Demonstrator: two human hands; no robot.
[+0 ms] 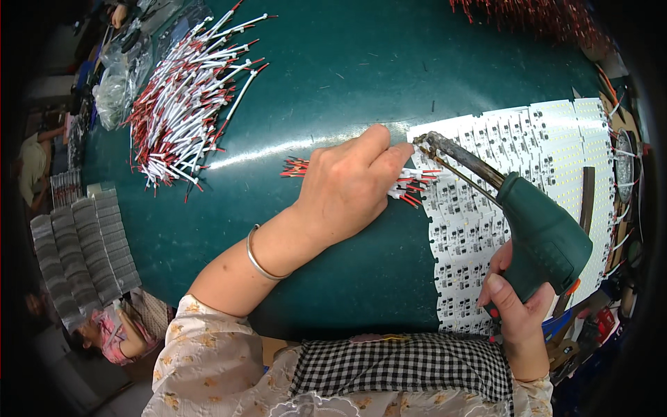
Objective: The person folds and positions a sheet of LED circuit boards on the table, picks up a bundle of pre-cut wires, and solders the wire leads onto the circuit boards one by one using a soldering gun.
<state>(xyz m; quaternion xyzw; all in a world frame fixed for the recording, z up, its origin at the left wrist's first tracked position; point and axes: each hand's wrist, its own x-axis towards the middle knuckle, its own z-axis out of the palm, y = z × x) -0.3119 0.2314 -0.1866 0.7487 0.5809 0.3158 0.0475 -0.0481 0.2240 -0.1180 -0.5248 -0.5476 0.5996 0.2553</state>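
Observation:
My left hand (345,182) is closed around a small bundle of short red and white wires (415,182), whose ends stick out on both sides of the fist. Its fingertips pinch near the upper left corner of a sheet of white LED circuit boards (464,240). My right hand (517,299) grips the handle of a dark green soldering gun (545,233) from below. The gun's long metal barrel slants up and left, and its tip sits right beside my left fingertips. What exactly the tip touches is too small to tell.
A big pile of red and white wires (191,104) lies at the far left. More red wires (535,19) heap up at the far right. Stacked grey boards (87,243) stand left, beyond the green table (333,69). A dark strip (588,198) rests on the boards. Another person (121,333) sits at lower left.

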